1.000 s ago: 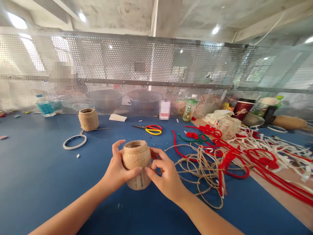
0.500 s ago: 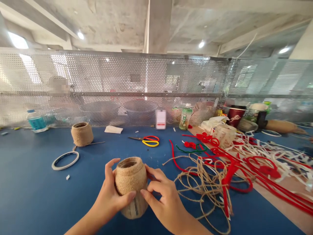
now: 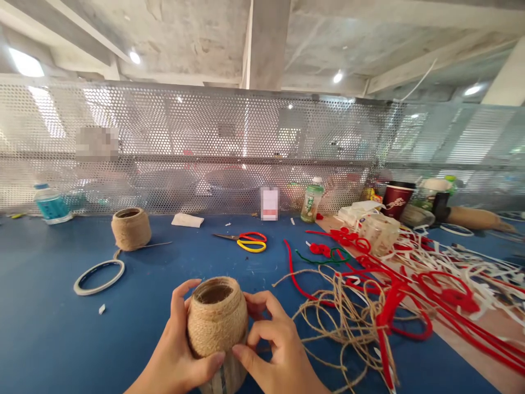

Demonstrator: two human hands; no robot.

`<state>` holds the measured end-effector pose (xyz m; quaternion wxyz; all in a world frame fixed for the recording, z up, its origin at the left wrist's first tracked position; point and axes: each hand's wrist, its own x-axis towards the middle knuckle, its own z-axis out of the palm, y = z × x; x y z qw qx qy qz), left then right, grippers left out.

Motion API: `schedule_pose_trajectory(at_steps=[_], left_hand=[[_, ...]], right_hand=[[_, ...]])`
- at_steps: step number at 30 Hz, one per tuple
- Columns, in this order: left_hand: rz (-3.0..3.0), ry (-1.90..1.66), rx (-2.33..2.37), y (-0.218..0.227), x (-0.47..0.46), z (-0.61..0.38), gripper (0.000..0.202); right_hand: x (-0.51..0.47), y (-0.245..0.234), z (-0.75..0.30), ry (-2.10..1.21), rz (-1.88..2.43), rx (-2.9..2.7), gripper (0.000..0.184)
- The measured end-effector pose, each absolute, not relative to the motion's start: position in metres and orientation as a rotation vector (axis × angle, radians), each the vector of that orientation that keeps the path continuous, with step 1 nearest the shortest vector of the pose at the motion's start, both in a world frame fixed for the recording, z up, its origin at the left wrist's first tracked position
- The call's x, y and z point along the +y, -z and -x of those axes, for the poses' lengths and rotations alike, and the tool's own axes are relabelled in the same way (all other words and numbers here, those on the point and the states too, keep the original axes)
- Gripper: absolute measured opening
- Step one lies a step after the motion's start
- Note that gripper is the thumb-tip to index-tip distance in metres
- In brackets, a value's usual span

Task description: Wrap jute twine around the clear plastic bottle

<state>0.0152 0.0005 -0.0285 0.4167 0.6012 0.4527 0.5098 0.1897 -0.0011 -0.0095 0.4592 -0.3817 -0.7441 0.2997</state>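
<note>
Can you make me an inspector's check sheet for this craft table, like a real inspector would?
Surface: blue table, with a wooden board at right.
Things in hand: twine-wrapped jar, its lower part bare; loose twine beside it.
Clutter: red pipe cleaners, white strips, scissors, twine spool, tape ring.
Hands: left hand and right hand both grip the jar.
Cables: thin white cable up by the ceiling.
Surroundings: perforated metal fence, concrete ceiling.
</note>
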Motion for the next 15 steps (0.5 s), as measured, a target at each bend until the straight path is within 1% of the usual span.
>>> schedule_pose_trajectory(at_steps=[4, 9, 15], left_hand=[[-1.543, -1.221, 1.140, 0.027, 0.001, -0.014, 0.088], [-1.519, -1.229, 1.183, 0.019, 0.001, -0.013, 0.083], [-1.515, -1.206, 1.187, 0.014, -0.001, -0.015, 0.081]], right_hand=[[0.003, 0.008, -0.191, -0.897, 0.937, -1.761, 0.024], [0.006, 0.007, -0.191, -1.089, 0.892, -1.656, 0.026], [0.005, 0.007, -0.191, -1.089, 0.904, -1.686, 0.027]])
